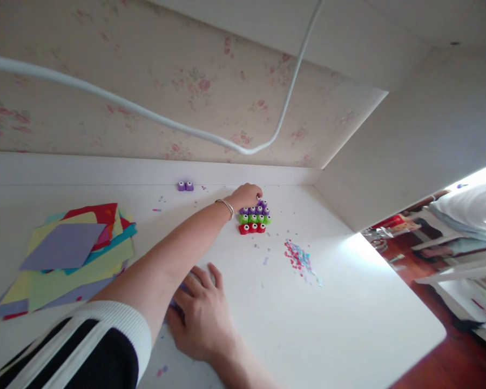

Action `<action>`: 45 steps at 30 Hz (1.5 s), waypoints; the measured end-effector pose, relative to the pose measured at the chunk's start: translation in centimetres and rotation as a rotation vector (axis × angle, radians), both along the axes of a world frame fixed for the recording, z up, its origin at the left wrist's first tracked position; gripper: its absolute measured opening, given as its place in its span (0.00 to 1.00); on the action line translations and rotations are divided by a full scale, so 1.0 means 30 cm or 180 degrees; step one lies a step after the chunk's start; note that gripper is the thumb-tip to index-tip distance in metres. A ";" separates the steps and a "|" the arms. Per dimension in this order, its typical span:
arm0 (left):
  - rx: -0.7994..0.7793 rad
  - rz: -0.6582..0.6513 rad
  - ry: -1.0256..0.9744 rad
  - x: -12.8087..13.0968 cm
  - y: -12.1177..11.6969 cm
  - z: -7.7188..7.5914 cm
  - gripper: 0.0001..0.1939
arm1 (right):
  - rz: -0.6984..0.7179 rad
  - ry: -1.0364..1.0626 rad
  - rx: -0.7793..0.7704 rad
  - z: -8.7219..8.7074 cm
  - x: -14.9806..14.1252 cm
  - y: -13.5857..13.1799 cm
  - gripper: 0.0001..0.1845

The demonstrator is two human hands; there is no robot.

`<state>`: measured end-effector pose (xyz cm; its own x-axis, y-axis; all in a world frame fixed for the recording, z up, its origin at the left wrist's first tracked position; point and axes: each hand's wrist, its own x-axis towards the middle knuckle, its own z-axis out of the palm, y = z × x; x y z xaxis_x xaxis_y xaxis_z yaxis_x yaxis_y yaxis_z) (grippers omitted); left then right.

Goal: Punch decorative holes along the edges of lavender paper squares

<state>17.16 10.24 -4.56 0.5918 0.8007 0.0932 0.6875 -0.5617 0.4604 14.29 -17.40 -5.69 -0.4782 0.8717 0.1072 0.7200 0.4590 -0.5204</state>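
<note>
Left hand at the far end of the banded block of small eyed pieces, fingertips bent onto a purple one (gripped or merely touched, we cannot tell); right hand palm-down on the worktop, its underside hidden. We judge the step to be setting pieces in rows, the next move calling for a careful, square release. Red, green and purple rows run left to right, white eyes towards us.
</note>
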 end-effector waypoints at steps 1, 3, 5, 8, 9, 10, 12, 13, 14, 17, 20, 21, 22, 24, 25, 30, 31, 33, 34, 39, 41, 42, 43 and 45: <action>-0.0021 -0.0019 0.0026 0.005 0.004 -0.003 0.17 | 0.0009 -0.0020 -0.0012 0.001 0.000 0.001 0.15; -0.0068 -0.0060 0.0071 0.010 0.011 -0.006 0.17 | 0.0021 -0.0021 -0.0018 0.001 0.001 0.003 0.15; -0.0093 -0.0092 0.0090 0.014 0.016 -0.005 0.18 | 0.0013 0.0031 -0.0009 0.000 0.003 0.003 0.14; -0.0085 -0.0101 0.0108 0.014 0.019 0.004 0.20 | 0.0012 0.0083 -0.0007 -0.003 0.005 0.001 0.15; -0.0071 -0.0089 0.0125 0.011 0.019 0.008 0.21 | 0.0016 0.0082 -0.0011 -0.003 0.006 0.000 0.15; -0.0048 -0.0062 0.0143 0.005 0.019 0.013 0.22 | 0.0018 0.0079 -0.0015 -0.004 0.006 -0.001 0.15; 0.0052 0.0046 0.0173 -0.023 0.016 0.023 0.22 | 0.0013 0.0092 -0.0021 -0.006 0.008 -0.002 0.16; 0.0128 0.0134 0.0193 -0.046 0.014 0.028 0.22 | 0.0007 0.0106 -0.0023 -0.007 0.008 -0.002 0.16; 0.0217 0.0242 0.0226 -0.078 0.010 0.031 0.21 | 0.0003 0.0121 -0.0025 -0.008 0.008 -0.002 0.16; 0.0514 0.0632 0.0430 -0.210 -0.006 0.034 0.19 | -0.0016 0.0147 -0.0027 -0.012 0.006 -0.002 0.16; 0.0769 0.1019 0.0682 -0.363 -0.026 0.025 0.17 | -0.0028 0.0162 -0.0018 -0.013 0.004 -0.004 0.17; 0.0834 0.1136 0.0763 -0.409 -0.031 0.021 0.17 | -0.0026 0.0164 -0.0015 -0.013 0.003 -0.005 0.16; 0.0872 0.1226 0.0851 -0.449 -0.036 0.015 0.16 | -0.0023 0.0166 -0.0010 -0.012 0.003 -0.006 0.16; 0.0864 0.1336 0.1045 -0.510 -0.040 0.005 0.15 | -0.0029 0.0175 0.0010 -0.009 0.002 -0.008 0.16; 0.0831 0.1350 0.1139 -0.531 -0.042 0.000 0.14 | -0.0035 0.0189 0.0027 -0.008 0.002 -0.008 0.16; 0.0611 0.1247 0.1490 -0.576 -0.052 -0.001 0.14 | -0.0419 0.0246 0.0098 -0.030 -0.004 -0.004 0.26; 0.0581 0.1206 0.1532 -0.580 -0.055 0.004 0.14 | -0.0562 0.0217 0.0098 -0.042 -0.007 -0.002 0.30; 0.0539 0.1108 0.1605 -0.586 -0.060 0.015 0.14 | -0.0766 0.0137 0.0095 -0.069 -0.012 0.002 0.37; 0.0519 0.1063 0.1643 -0.589 -0.062 0.020 0.13 | -0.0803 0.0101 0.0095 -0.081 -0.015 0.004 0.39; 0.0381 0.0944 0.1821 -0.600 -0.083 0.041 0.12 | -0.0757 0.0164 0.0124 -0.100 -0.012 0.016 0.30; 0.0384 0.0894 0.1834 -0.606 -0.106 0.048 0.12 | -0.0723 0.0346 0.0169 -0.094 -0.005 0.019 0.25; 0.0394 0.0860 0.1831 -0.610 -0.122 0.051 0.13 | -0.0701 0.0459 0.0181 -0.091 -0.001 0.020 0.24; 0.0402 0.0822 0.1826 -0.616 -0.141 0.053 0.13 | -0.0680 0.0572 0.0176 -0.089 0.002 0.020 0.24; 0.0394 0.0742 0.1817 -0.634 -0.191 0.056 0.15 | -0.0687 0.0773 0.0103 -0.089 0.006 0.019 0.25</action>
<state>-1.86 4.51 -2.89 0.3868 0.9182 -0.0855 0.9165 -0.3930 -0.0742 14.48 -16.81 -8.36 -0.2398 0.9444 0.2249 0.6590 0.3284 -0.6766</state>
